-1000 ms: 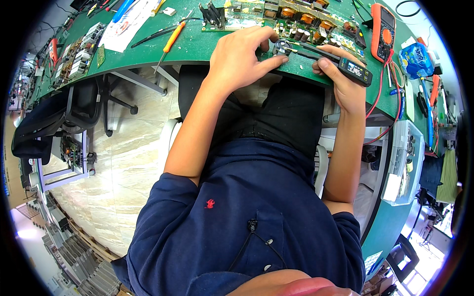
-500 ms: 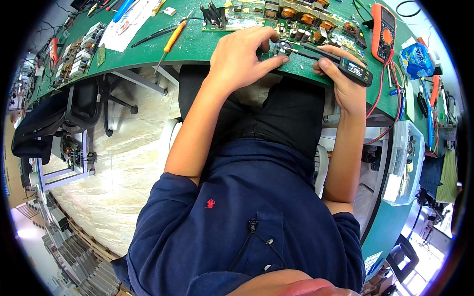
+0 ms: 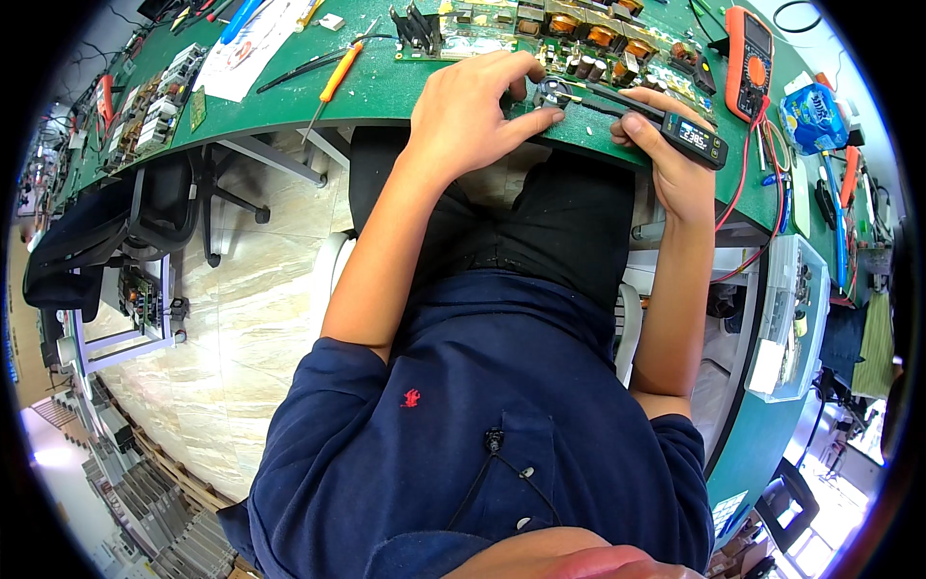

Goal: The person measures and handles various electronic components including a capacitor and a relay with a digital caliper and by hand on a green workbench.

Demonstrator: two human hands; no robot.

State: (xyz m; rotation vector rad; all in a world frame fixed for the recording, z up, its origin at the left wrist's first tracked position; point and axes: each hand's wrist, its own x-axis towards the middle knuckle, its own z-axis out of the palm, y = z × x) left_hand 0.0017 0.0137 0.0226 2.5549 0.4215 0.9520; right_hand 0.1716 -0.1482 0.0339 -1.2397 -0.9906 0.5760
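Note:
Near the front edge of the green workbench, my left hand (image 3: 473,111) is closed, with thumb and fingers about a small, round, silver-and-black electronic part (image 3: 553,93). Its exact kind is too small to make out. My right hand (image 3: 666,145) grips a black tweezer-type digital meter (image 3: 693,139) whose little screen is lit. The meter's two thin prongs point left and reach the round part; whether both tips touch it, I cannot tell. Just beyond my hands lies a circuit board (image 3: 579,48) with copper coils and capacitors.
An orange multimeter (image 3: 749,66) with red and black leads stands to the right, beside a blue packet (image 3: 813,118). A yellow-orange screwdriver (image 3: 342,72) lies left of my hands. More circuit boards (image 3: 159,106) are at the far left. A clear plastic box (image 3: 789,318) sits low on the right.

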